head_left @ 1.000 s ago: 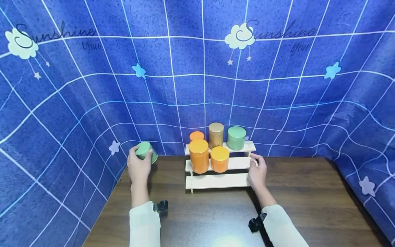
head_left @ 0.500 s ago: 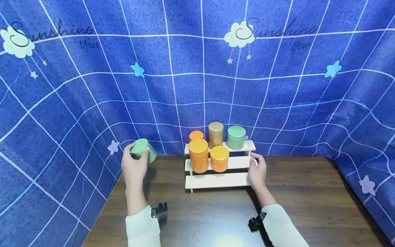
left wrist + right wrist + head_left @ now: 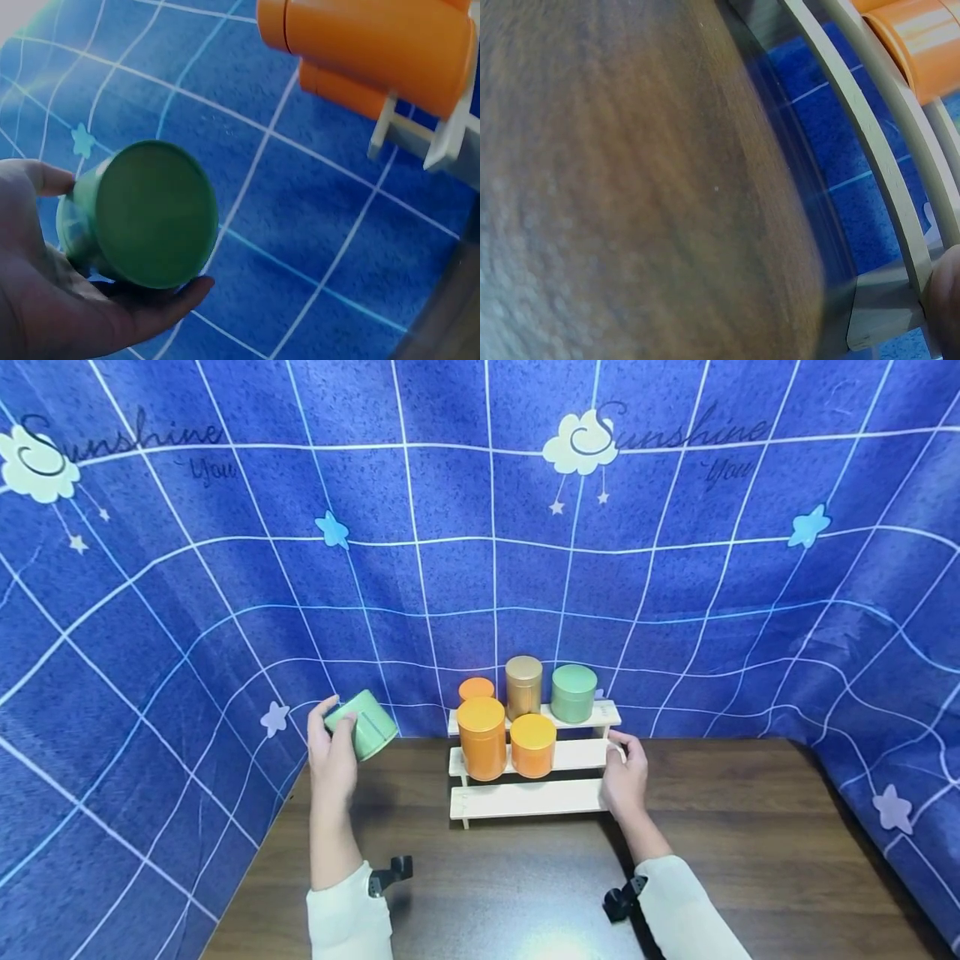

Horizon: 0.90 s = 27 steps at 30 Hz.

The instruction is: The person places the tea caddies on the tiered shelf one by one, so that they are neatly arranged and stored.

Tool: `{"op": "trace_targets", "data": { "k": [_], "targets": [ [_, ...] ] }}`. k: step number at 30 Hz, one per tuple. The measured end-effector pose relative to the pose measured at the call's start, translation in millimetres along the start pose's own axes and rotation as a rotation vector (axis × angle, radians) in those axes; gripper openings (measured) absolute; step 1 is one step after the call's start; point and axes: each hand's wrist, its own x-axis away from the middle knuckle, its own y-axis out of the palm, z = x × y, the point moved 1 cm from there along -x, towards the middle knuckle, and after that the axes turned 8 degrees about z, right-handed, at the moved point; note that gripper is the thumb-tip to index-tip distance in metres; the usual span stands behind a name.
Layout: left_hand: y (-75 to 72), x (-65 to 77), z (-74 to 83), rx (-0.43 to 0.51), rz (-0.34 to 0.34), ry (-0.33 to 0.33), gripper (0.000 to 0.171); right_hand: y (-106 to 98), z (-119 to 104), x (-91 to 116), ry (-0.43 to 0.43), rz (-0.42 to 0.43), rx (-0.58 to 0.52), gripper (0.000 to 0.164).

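A short round green tin (image 3: 371,727) is held in my left hand (image 3: 332,766), tilted and raised off the table at the left. In the left wrist view the flat end of that tin (image 3: 159,215) faces the camera, thumb and fingers about its side. My right hand (image 3: 627,779) grips the right end of a white three-tier display stand (image 3: 525,800). On the top tier stand an orange tin (image 3: 476,688), a gold tin (image 3: 524,687) and another green tin (image 3: 574,695). A tall orange tin (image 3: 482,742) and a short orange tin (image 3: 533,748) occupy the middle tier.
The stand rests on a dark wooden table (image 3: 735,827). Behind and at both sides hangs a blue checked cloth (image 3: 480,577), close to the table's back edge. Each wrist carries a small black camera mount (image 3: 390,875).
My left hand has lifted the green tin from low over the table and tipped it further, its lower end now swung to the right. My right hand and the stand stay put.
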Motion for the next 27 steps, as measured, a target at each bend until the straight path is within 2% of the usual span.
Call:
{"op": "trace_targets", "data": {
  "k": [9,16,23,27],
  "targets": [
    [0.7,14.0,20.8,0.111,-0.052,-0.017,0.042,1.2,-0.2,1.5,0.009,0.013,0.009,0.030],
    [0.3,24.8,34.9,0.170,-0.095,0.045,0.042,0.7,-0.3,1.6,0.015,0.016,0.019,0.031],
    [-1.3,31.2,41.1,0.132,-0.089,0.107,0.043,0.7,-0.5,2.6,0.024,-0.002,0.000,0.030],
    [-0.5,35.2,47.5,0.141,-0.100,0.149,0.041,0.6,-2.1,1.2,0.026,0.001,0.013,0.031]
  ]
}}
